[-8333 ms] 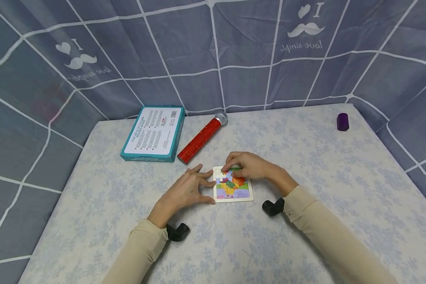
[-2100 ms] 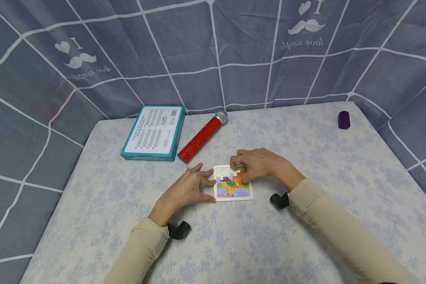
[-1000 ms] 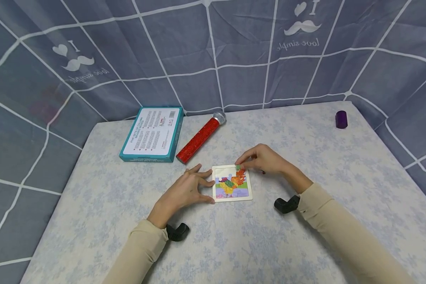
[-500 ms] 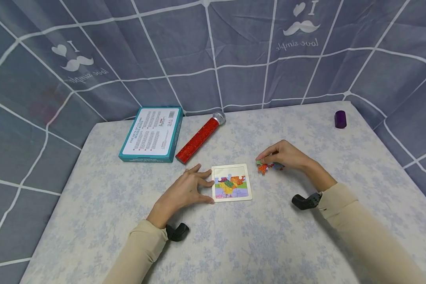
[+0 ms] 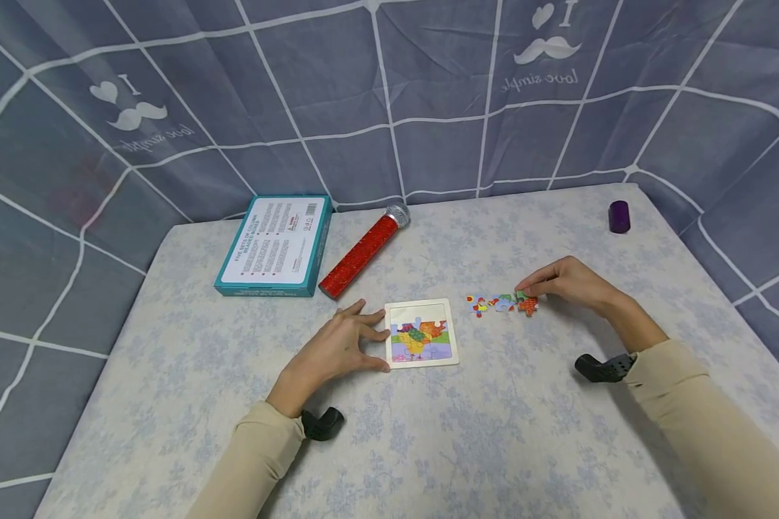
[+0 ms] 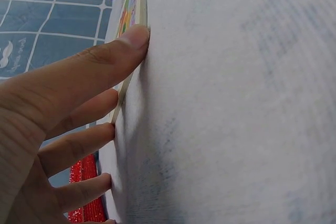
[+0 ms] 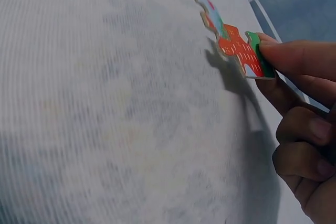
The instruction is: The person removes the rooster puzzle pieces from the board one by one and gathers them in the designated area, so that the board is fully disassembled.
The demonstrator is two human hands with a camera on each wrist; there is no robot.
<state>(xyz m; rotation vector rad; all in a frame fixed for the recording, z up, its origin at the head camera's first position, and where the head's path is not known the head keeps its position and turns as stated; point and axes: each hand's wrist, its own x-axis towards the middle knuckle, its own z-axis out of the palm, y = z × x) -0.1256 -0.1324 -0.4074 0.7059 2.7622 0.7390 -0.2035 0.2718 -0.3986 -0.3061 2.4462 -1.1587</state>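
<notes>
A small jigsaw puzzle tray (image 5: 454, 333) with a white border lies on the table, a chicken picture filling its lower part and bare white board showing above. My left hand (image 5: 327, 349) rests at its left edge, thumb and fingertips spread along the border, as the left wrist view also shows. To the right of the tray, my right hand (image 5: 574, 282) pinches an orange and green puzzle piece (image 7: 240, 48) between thumb and index finger, close over the table. Beside that piece lie two loose puzzle pieces, one with yellow and red (image 5: 477, 306), the other light blue and green (image 5: 504, 303).
Behind the left hand lies a red glittery microphone (image 5: 360, 256) with a silver head. A teal and white box (image 5: 274, 241) sits left of it. Near the back right corner is a dark purple cylinder (image 5: 619, 217). A grey checked curtain (image 5: 441, 155) borders the table.
The right hand has lifted the orange and green piece out of the tray's upper right corner and carried it right, beside the loose pieces. Earlier, upper pieces came out too. The left hand stays put.
</notes>
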